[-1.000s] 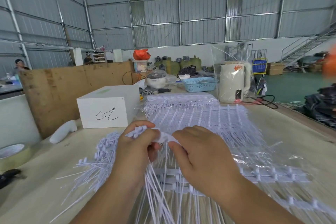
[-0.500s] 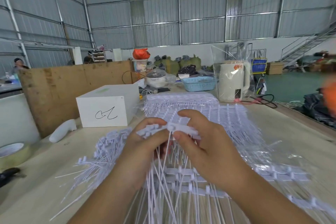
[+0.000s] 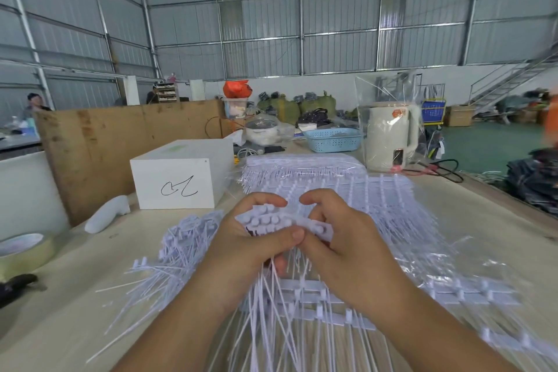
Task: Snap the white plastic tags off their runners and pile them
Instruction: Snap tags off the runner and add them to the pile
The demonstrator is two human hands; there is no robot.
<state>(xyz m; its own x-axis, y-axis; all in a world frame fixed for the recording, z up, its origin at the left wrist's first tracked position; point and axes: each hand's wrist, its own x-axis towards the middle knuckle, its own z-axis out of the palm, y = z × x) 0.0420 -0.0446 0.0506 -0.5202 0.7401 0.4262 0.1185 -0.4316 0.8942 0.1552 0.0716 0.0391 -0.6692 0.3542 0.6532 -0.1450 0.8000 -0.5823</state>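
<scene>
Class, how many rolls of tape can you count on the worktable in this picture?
1. The roll of tape lies flat at the table's far left edge, left of the loose tag pile. Others could lie outside the frame.

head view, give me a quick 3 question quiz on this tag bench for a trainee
1. True or false: both hands grip the same bunch of tags.
2. On which side of the person does the loose pile of tags lie? A) left B) right C) behind the white box
3. Fill in: the blue basket sits beside the bagged ____.

Key
1. True: the left hand and the right hand both pinch it, and the thin tails hang down below them.
2. A: it fans out on the table to the left.
3. Kettle.
</scene>
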